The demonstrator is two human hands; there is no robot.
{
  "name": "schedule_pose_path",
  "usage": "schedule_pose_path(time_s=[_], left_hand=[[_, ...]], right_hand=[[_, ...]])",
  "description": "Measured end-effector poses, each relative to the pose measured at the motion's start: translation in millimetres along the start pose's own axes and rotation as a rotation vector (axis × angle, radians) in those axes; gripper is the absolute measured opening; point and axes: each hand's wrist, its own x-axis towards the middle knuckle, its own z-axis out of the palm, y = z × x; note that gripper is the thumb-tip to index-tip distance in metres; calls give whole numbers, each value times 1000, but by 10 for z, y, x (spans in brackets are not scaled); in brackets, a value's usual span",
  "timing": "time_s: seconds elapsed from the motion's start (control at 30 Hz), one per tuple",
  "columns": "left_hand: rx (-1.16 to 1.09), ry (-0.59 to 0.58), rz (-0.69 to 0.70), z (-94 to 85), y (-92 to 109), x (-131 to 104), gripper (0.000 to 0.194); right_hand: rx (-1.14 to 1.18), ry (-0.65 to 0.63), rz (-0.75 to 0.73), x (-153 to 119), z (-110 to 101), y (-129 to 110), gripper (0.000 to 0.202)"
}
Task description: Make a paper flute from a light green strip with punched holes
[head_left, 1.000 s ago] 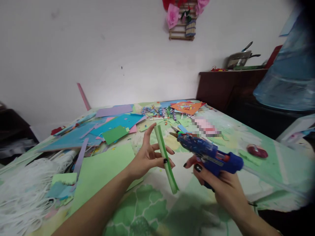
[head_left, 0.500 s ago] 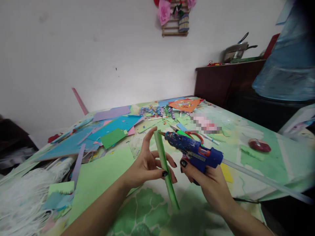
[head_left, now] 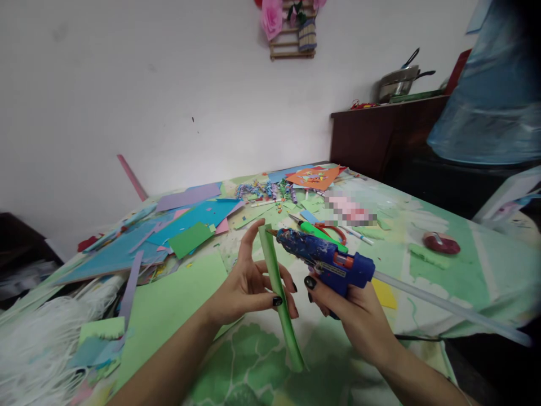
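Note:
A long folded strip of green paper (head_left: 276,282) stands tilted in my left hand (head_left: 253,285), between the thumb and fingers, with the index finger at its top end. My right hand (head_left: 353,316) is wrapped round the handle of a blue glue gun (head_left: 325,256). The gun's nozzle points left and is at the upper edge of the strip; whether they touch is hard to tell. A long translucent glue stick (head_left: 448,307) sticks out of the gun's back.
Light green sheets (head_left: 169,310), a blue sheet (head_left: 198,217) and white cord (head_left: 38,344) lie at left. Behind the gun are a green cutter (head_left: 323,235), red-handled scissors (head_left: 336,230) and curled paper pieces (head_left: 270,190). A dark red mouse-like object (head_left: 442,243) sits at right.
The view has shifted slightly, so most things appear a little further left. Both hands keep their holds, and the gun nozzle stays by the top of the strip.

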Motion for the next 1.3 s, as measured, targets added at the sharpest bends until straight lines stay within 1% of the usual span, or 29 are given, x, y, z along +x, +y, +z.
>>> schedule_pose_path(time_s=[0.13,0.33,0.57,0.67,0.87,1.1,1.3], left_hand=[[1,-9,6,-6,-5,2,105],[-5,-42,36,-28,-13,9,104],[-33,-16,29,-24,6,6,105],[-29,-23,28,-24,3,9,105],[7,-45,20,-21,-21,4,104],[6,-45,-3,-30,-31,-3,108],[22,-42,-16,-22,-7,4,106]], right_hand=[[-20,-3,24,-19,-10,6,32],[-15,-17,5,-31,-25,35,29],[-54,-6,-9,-70,-22,2,27],[-42,0,-5,-75,-11,-8,25],[-27,10,1,-40,1,-2,28],[6,3,4,-17,-3,0,26],[15,4,13,-14,2,30,28]])
